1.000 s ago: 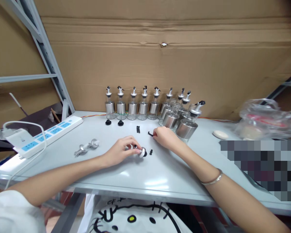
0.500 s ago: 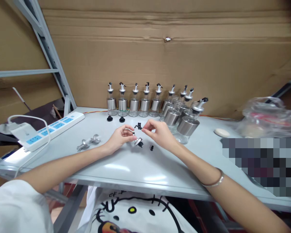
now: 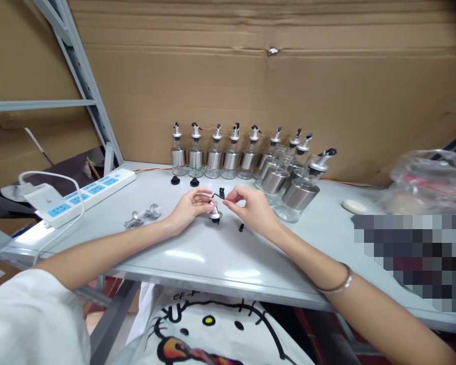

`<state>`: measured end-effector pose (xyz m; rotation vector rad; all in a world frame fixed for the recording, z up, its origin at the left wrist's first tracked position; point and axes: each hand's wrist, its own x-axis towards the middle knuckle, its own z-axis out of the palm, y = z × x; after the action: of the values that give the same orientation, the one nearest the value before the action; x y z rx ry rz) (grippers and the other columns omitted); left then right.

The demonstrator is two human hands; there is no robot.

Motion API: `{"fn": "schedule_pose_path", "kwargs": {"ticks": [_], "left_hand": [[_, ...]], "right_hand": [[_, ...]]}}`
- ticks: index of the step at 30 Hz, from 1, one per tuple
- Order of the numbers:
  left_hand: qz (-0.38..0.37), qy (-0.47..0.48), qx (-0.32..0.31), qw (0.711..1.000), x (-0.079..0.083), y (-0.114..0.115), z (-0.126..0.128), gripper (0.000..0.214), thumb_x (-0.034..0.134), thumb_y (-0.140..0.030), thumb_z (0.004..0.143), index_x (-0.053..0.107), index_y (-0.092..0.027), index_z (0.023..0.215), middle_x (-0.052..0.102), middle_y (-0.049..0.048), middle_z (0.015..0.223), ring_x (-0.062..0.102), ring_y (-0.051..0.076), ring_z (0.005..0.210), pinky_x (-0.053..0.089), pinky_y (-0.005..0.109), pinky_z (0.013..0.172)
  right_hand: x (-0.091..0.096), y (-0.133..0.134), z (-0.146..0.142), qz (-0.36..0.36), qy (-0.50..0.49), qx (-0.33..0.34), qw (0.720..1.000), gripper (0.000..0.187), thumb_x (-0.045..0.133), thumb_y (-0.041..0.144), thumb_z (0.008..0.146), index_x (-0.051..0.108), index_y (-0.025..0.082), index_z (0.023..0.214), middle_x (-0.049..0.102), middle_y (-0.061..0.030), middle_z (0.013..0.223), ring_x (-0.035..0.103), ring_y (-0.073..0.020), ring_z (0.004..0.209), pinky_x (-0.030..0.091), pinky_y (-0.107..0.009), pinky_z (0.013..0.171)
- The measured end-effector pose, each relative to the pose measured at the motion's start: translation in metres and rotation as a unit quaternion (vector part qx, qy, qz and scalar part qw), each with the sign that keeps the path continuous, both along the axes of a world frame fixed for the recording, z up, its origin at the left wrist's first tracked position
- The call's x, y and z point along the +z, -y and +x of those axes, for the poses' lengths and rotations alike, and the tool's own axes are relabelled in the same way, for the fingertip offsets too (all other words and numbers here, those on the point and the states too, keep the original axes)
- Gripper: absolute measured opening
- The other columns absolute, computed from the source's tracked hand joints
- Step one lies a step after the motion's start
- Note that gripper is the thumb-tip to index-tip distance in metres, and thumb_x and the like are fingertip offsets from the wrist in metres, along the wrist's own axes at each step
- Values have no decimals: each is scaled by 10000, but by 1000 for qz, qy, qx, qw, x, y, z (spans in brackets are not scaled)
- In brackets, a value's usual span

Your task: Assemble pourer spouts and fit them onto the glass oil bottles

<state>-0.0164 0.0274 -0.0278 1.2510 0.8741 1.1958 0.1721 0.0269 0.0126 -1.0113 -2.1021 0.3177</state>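
Between thumb and fingers, my left hand (image 3: 193,209) pinches a silver pour spout (image 3: 215,215) with a black stopper at its lower end. My right hand (image 3: 247,204) holds a small black flip cap (image 3: 222,193) by its edge, close above the spout's upper tip. Whether cap and spout touch is too small to tell. A small black plug (image 3: 241,227) lies on the table below my right hand. Left of my left hand lie loose silver spouts (image 3: 143,215). Two black stoppers (image 3: 194,182) rest in front of the bottle row.
Several glass bottles with steel sleeves (image 3: 213,162) line the back, some at right without spouts. A power strip (image 3: 87,197) with a white cable is at left. At right are a white oval object (image 3: 354,206) and a plastic bag (image 3: 421,185). Cardboard (image 3: 251,91) stands behind.
The spout in my left hand has turned more upright, its stopper now pointing down. The black cap has tilted and come nearer the spout's tip. The whole view has shifted slightly.
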Motion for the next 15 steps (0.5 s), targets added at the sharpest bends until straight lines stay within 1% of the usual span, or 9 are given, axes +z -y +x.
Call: {"fn": "schedule_pose_path", "kwargs": {"ticks": [2, 7, 9, 13, 15], "left_hand": [[-12, 16, -2, 1000, 0, 0, 0, 525, 786, -201, 612, 501, -163, 1051, 682, 23, 866, 656, 143, 740, 504, 312, 755], [-8, -7, -18, 1000, 0, 0, -1, 523, 787, -200, 621, 507, -169, 1062, 688, 17, 846, 662, 137, 735, 503, 308, 767], [-7, -14, -14, 1000, 0, 0, -1, 506, 795, -207, 613, 525, -168, 1040, 685, 9, 825, 655, 133, 722, 502, 310, 773], [-1, -20, -4, 1000, -1, -1, -1, 404, 807, -230, 598, 586, -147, 926, 674, 8, 804, 640, 136, 742, 503, 319, 791], [1, -24, -5, 1000, -1, -1, -1, 391, 808, -241, 599, 606, -150, 921, 667, 2, 787, 634, 139, 746, 505, 321, 790]], "right_hand": [[-1, -1, 0, -11, 9, 2, 1000, 131, 630, 137, 766, 574, 167, 651, 669, -7, 682, 597, -124, 628, 435, -228, 613], [-4, -1, -1, -21, 37, 9, 999, 139, 620, 129, 775, 575, 167, 649, 669, -1, 684, 595, -122, 624, 424, -228, 617], [-4, -1, -2, -26, 55, 17, 998, 128, 622, 121, 776, 586, 164, 661, 669, -3, 691, 599, -125, 640, 421, -226, 624], [-4, -1, -1, -33, 83, 32, 996, 97, 609, 102, 788, 609, 152, 704, 669, -17, 717, 611, -131, 675, 419, -224, 643], [-3, -1, 0, -29, 95, 38, 994, 99, 600, 79, 786, 611, 146, 714, 669, -26, 731, 614, -134, 692, 417, -224, 654]]}}
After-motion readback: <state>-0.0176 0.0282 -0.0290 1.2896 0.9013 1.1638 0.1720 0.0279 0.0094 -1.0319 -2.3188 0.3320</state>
